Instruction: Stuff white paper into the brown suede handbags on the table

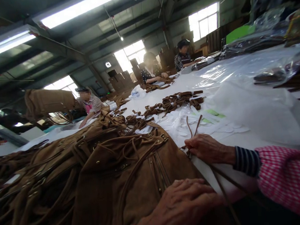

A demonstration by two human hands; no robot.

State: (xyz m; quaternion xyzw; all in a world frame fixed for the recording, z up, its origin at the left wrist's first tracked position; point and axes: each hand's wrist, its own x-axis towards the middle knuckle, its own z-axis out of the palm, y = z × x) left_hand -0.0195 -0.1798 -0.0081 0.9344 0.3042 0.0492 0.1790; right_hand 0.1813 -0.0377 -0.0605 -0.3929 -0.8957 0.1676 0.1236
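A brown bag (pixel 103 178) with a zip, metal fittings and a long handle lies in front of me on a heap of similar bags. Across its lower right part rests my left hand (pixel 178 204), open, its fingers stretched out; their tips are hard to make out. My right hand (pixel 207 149) is closed on thin brown straps (pixel 224 186) just beyond the bag's right edge. Two strap ends stick up above the fist, and two lengths hang below it.
Bundled brown straps (pixel 173 102) and white paper tags (pixel 172 126) lie on the white table (pixel 196 79). Clear plastic bags (pixel 261 107) are at the right. More brown bags (pixel 21 192) are piled at the left. Several people (pixel 150 72) work around the table.
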